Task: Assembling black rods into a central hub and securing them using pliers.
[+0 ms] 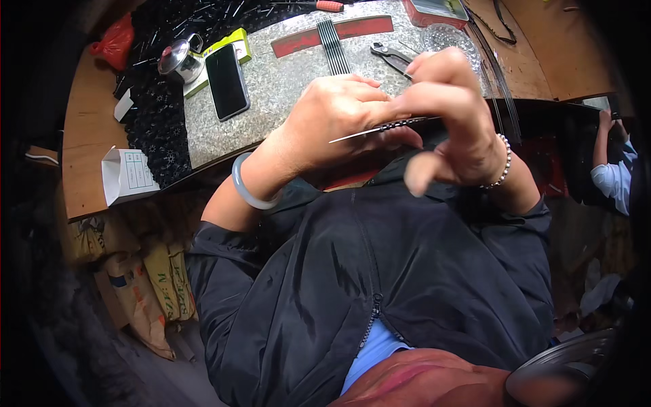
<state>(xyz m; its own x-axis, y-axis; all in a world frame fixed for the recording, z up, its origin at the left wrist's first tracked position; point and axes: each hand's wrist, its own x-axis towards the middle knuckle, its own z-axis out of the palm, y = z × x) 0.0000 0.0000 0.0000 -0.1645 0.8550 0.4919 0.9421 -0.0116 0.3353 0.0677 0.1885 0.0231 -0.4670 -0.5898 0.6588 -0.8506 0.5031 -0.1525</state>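
Above my lap, near the table's front edge, my left hand [346, 108] is closed on a thin metal rod [354, 136] that carries a black ridged piece [397, 124]. The rod's pale tip points left, and its other end runs behind my right hand [458, 112]. That hand is right beside the left, its fingers bent over the rod and its thumb held apart and slightly blurred. Whether it touches the rod is hidden. Beyond my hands lies a row of thin dark rods [332, 46] across a red strip [288, 46]. Pliers [393, 57] rest nearby.
A smartphone [227, 81] and a metal lidded pot [182, 61] stand at left, among many small black pieces [159, 102]. A white carton [129, 175] sits at the left edge. Long dark rods [498, 68] lie at right. Another person's sleeve [614, 180] shows far right.
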